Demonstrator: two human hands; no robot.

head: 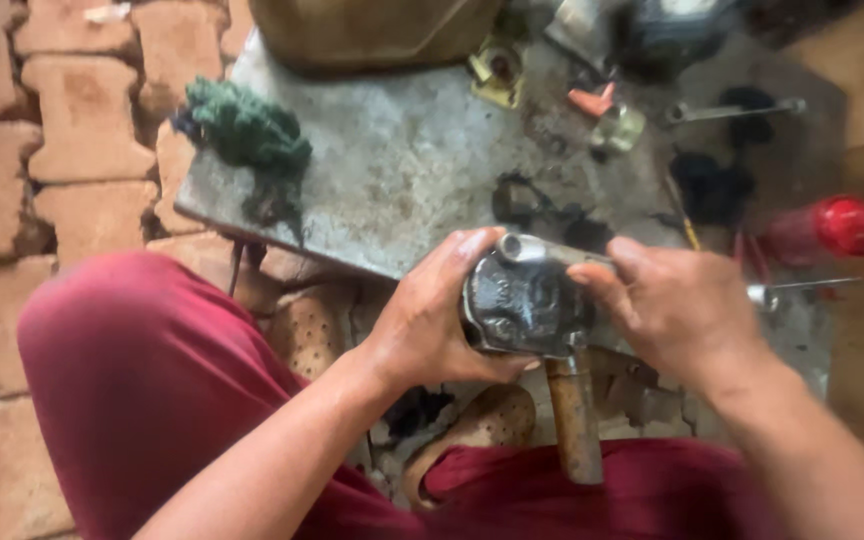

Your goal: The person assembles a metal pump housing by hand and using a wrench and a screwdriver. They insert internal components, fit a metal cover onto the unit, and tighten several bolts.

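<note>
Lying flat over the reddish paving blocks, one grey metal slab is the largest thing in view and serves as the landmark for the rest. Nearer the camera than the slab, two knees in dark red trousers fill the lower part of the picture, with one worn sandal between them. Beyond the slab's far edge sits one bulky tan object, cut off by the frame. At the slab's near edge, partly overhanging it, is one dark metal casting with a rusty tubular stem pointing down toward the trousers. The left hand is clenched around the casting's left side, thumb on top. The right hand rests against its right side, with the fingertips on one short silvery tube at the top; whether they pinch the tube or merely touch it I cannot tell. On the slab's left corner lies one clump of green rag. At the slab's right end lies one red tool, blurred. Toward the far right of the slab rests one slim wrench, and near it one small orange piece.
</note>
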